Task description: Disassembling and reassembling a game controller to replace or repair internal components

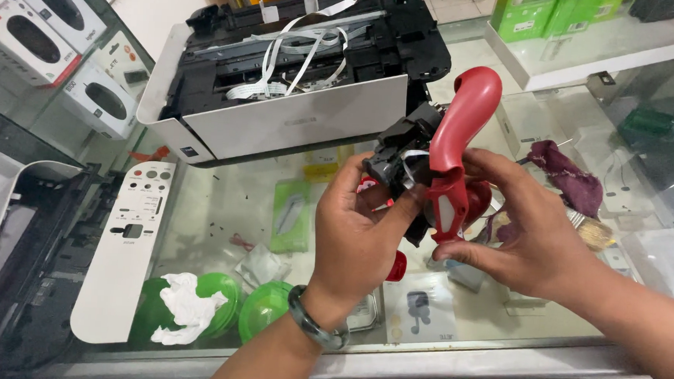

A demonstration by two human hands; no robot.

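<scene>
A single head-worn camera looks steeply down and forward over a glass counter [221, 199], close above the person's own hands [357, 237], which fill the centre of the view. The counter's near edge runs along the bottom; an opened printer [294, 118] sits toward its far side.

Both hands raised together, left [358, 233] and right [531, 230], fingers curled.

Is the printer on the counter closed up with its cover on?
No. The printer sits with its cover off, white ribbon cables and black inner frame exposed.
</scene>
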